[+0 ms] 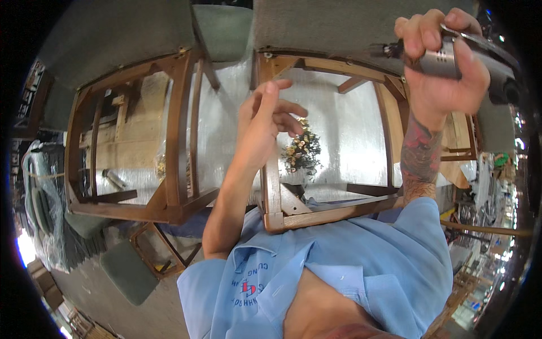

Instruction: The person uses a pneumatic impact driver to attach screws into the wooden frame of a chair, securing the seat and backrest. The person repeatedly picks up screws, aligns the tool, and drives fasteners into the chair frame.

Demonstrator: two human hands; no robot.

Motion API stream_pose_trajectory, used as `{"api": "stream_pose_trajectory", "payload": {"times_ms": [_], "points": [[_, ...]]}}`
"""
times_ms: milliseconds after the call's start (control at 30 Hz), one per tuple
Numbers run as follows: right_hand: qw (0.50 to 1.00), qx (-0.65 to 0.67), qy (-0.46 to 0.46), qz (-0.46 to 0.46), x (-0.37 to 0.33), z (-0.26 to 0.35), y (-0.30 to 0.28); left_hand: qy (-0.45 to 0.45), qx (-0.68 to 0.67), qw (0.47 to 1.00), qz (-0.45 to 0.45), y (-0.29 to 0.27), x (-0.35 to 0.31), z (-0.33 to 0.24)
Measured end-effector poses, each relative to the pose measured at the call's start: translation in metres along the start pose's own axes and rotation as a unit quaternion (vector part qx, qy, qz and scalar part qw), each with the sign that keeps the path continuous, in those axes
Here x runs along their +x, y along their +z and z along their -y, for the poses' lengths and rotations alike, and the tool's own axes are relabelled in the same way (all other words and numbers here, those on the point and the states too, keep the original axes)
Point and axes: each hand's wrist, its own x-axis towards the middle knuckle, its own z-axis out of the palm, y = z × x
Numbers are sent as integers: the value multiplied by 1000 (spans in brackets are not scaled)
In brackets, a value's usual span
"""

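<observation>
My right hand (pixel 443 62) is wrapped round a grey and black power screwdriver (pixel 440 63), raised at the upper right with its dark tip pointing left. Motion blurs the tool a little. My left hand (pixel 265 118) hangs over the near chair's wooden frame (pixel 270 175), fingers loosely bent and apart, with nothing visible in them. That brown frame surrounds a heap of small brass and black screws or fittings (pixel 302 151) on a shiny film-covered surface (pixel 339 113). A grey upholstered panel (pixel 333 28) joins the frame's far side.
To the left stands a second brown chair frame (pixel 178 135) with its own grey upholstered panel (pixel 118 39). A loose green-grey padded seat (pixel 131 277) is on the floor at lower left. Plastic-wrapped cushions (pixel 48 209) are stacked at the left edge. A yellowish hose (pixel 485 230) runs at right.
</observation>
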Motion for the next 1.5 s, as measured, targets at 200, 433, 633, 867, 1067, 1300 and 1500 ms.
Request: {"api": "stream_pose_trajectory", "payload": {"times_ms": [200, 433, 633, 867, 1067, 1300, 1500], "points": [[977, 68, 43, -196, -2, -44, -101, 49, 140, 988, 40, 10, 3, 11], [959, -102, 59, -256, -6, -73, -87, 56, 123, 990, 30, 2, 2, 14], [954, -98, 74, -274, -11, -82, -89, 68, 115, 990, 32, 0, 4, 16], [957, -140, 68, -247, -12, -91, -85, 75, 104, 991, 41, -3, 6, 19], [943, -210, 60, -252, -19, -100, -86, 85, 97, 990, 52, -5, 7, 22], [939, -248, 89, -221, -22, -110, -73, 78, 96, 992, 34, -8, -2, 20], [899, -388, 100, -180, -39, -97, -89, 71, 131, 988, 35, 0, 4, 23]]}}
